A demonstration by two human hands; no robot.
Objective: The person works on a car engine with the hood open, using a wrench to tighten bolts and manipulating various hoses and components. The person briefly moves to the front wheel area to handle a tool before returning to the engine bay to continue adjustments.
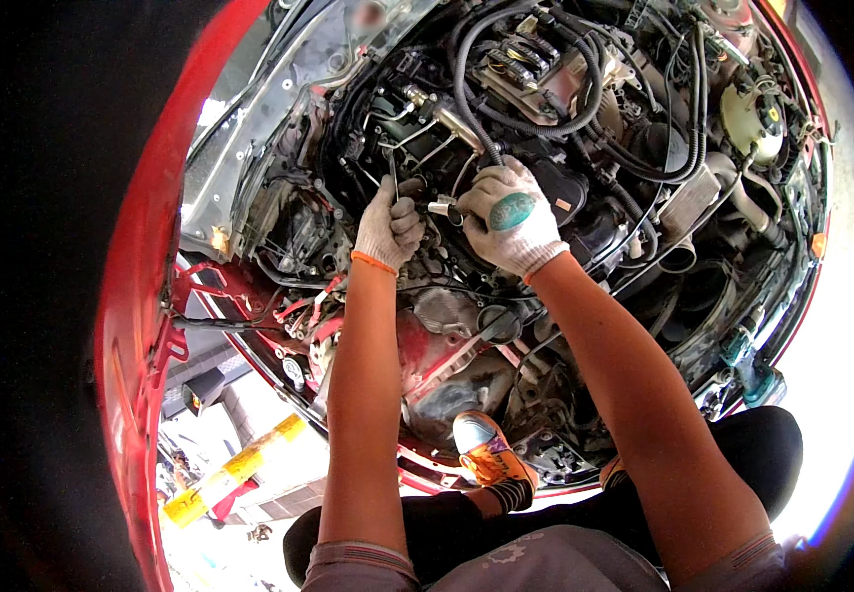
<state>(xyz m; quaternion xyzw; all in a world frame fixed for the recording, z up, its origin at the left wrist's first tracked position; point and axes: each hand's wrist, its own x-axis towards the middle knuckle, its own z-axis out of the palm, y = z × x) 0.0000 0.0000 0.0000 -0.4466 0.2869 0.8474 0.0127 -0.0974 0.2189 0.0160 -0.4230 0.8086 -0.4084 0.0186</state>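
Person works over car engine. Silver pipe as landmark. Left gloved hand: nearer person than silver pipe, to its left; fingers curled tight round thin rod, rod left of silver pipe too. Right gloved hand: right of silver pipe, nearer person, by small silver tube; cannot tell if fingers pinch it. White tank far right of silver pipe.

teal power tool: lower right | pale reservoir: upper right | yellow bar: lower left, slanted
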